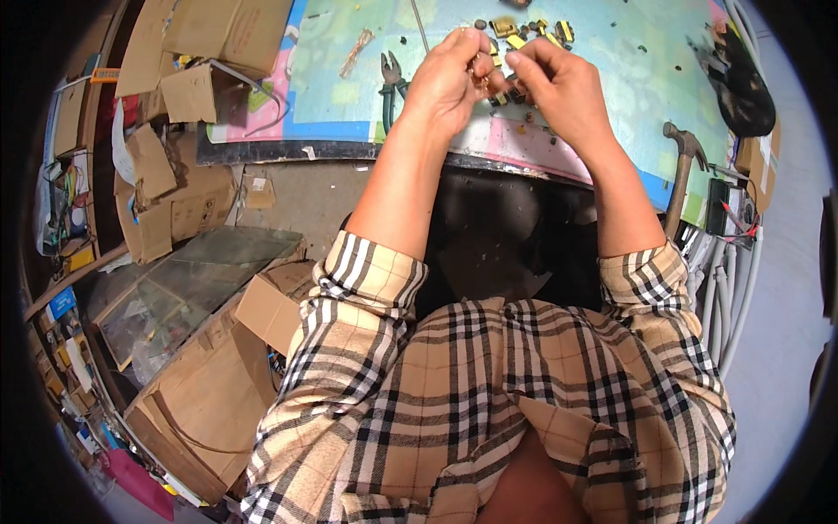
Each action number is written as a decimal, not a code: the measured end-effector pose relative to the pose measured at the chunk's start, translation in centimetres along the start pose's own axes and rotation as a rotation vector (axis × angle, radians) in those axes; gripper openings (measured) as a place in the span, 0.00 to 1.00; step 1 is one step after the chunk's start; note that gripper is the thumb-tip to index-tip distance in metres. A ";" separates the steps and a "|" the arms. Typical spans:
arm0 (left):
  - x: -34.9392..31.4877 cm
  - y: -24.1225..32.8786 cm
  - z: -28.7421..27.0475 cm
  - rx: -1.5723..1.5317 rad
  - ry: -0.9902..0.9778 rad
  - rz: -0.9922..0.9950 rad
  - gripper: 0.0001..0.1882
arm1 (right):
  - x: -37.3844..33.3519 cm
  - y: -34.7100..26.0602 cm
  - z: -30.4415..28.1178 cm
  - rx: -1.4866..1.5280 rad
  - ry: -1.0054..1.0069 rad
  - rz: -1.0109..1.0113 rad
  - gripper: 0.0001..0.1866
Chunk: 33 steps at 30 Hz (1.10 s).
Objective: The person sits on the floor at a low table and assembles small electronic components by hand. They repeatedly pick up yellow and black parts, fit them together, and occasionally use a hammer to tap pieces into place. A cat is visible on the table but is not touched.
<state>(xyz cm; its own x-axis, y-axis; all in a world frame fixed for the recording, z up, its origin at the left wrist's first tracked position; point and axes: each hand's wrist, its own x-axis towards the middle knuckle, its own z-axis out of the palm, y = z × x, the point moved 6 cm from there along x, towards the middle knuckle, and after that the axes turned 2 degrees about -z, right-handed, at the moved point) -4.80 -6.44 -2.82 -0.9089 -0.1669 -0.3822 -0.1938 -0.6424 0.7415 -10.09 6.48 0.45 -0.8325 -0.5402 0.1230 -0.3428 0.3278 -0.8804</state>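
Note:
Over the table [332,105] my left hand [441,83] is closed, its fingers curled round a tangle of thin copper-coloured wire [477,73]. Close beside it on the right, my right hand [563,92] has thumb and forefinger pinched together; what lies between them is too small to make out. Just beyond and under the fingers are several small yellow-and-black coil parts [517,41]. Left of my left hand lies a pair of pliers [390,87] with dark green handles. A bundle of copper wire [355,52] rests farther left.
A hammer [681,166] lies at the table's right edge, below a black cloth-like item [744,92]. A thin metal rod [421,24] points toward my left hand. Cardboard boxes [196,52] crowd the left side. Grey pipes [723,288] stand at right.

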 end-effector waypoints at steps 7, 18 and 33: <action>-0.7 -1.0 2.3 -0.255 -0.465 -0.321 0.15 | 0.8 0.1 -0.3 0.246 0.009 -0.178 0.13; -2.9 -0.4 3.7 -0.392 -0.796 -0.548 0.13 | 0.8 -1.9 -2.0 0.575 -0.363 -0.086 0.06; -3.1 -1.5 5.4 1.853 0.149 0.688 0.08 | 1.3 3.4 -1.5 -0.006 -0.141 0.271 0.12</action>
<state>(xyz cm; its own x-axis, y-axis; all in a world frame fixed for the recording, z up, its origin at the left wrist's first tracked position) -3.72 -0.93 0.21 -0.9714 -0.1167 0.2068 -0.0540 0.9567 0.2859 -12.97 8.05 -1.73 -0.8252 -0.5349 -0.1812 -0.1193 0.4787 -0.8698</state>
